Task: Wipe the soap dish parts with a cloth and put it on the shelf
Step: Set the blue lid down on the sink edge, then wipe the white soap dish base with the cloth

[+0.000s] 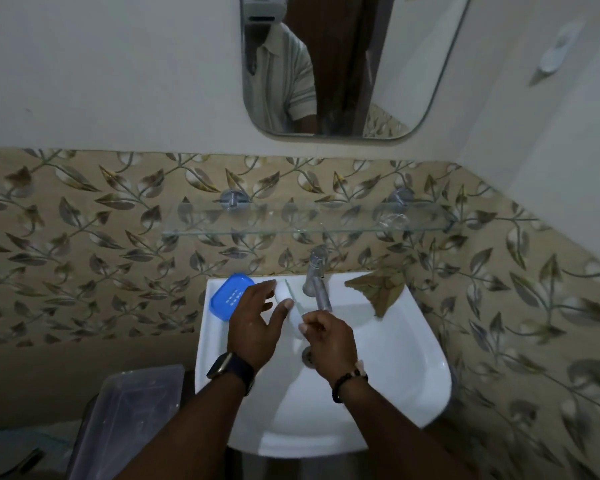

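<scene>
the wall (84,81) is plain pale plaster above and glossy tan tile (84,244) below, printed with grey-brown leaves on thin stems. a mirror (413,64) with rounded corners hangs on the plaster and reflects a striped short-sleeved shirt. under it a clear glass shelf (291,216) runs long and flat on two round metal pegs, and a small clear glass item sits near its right end.

the sink (395,375) is smooth white ceramic, rounded at the front, with a metal drain partly hidden by the right wrist. a chrome tap (317,271) stands at the back rim. a crumpled tan cloth (378,289) lies on the back right rim, one corner hanging toward the bowl. a frosted plastic lid (129,417), rectangular, rests left of the sink.

the blue soap dish (227,296), a rounded plastic rectangle with rows of small slots, sits tilted on the back left rim. just beside it, partly behind the fingers, is a pale rounded piece (293,317); i cannot tell what it is.

the left hand (253,327) is spread open, fingers apart, over the edge of the dish and gripping nothing; a dark watch is on its wrist. the right hand (329,341) is curled, thumb and fingers pinched on a thin clear strip (293,299) that slants up toward the tap; a bead bracelet circles its wrist.
</scene>
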Demonstrator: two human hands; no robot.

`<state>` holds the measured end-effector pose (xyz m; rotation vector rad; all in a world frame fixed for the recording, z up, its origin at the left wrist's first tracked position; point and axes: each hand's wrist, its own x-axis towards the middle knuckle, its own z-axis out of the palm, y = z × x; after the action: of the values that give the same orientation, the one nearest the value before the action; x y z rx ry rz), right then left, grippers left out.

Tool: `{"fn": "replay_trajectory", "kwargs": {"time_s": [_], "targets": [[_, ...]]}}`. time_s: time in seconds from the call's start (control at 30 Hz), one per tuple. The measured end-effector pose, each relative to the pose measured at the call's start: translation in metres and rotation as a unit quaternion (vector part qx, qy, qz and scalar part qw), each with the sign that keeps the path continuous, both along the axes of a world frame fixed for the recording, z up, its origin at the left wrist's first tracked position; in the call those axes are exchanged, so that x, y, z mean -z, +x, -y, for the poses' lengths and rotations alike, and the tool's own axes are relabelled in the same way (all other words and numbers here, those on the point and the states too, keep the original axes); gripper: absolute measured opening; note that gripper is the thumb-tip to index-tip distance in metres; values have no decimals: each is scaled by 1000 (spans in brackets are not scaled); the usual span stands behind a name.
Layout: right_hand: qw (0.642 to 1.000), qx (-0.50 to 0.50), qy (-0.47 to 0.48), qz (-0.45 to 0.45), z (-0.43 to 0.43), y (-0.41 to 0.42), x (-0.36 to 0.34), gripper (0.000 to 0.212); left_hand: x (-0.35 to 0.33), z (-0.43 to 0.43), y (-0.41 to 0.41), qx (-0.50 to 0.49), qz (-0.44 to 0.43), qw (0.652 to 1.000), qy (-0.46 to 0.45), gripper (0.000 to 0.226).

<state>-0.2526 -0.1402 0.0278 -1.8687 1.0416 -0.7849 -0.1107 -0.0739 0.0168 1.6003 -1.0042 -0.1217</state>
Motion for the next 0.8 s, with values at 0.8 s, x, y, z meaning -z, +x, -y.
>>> {"fn": "replay_trajectory", "kwargs": {"time_s": [0.8], "targets": [[939,-56,-338,-36,69,-78,15,13,-7,50,-57,16,-478,878,13,24]]}}
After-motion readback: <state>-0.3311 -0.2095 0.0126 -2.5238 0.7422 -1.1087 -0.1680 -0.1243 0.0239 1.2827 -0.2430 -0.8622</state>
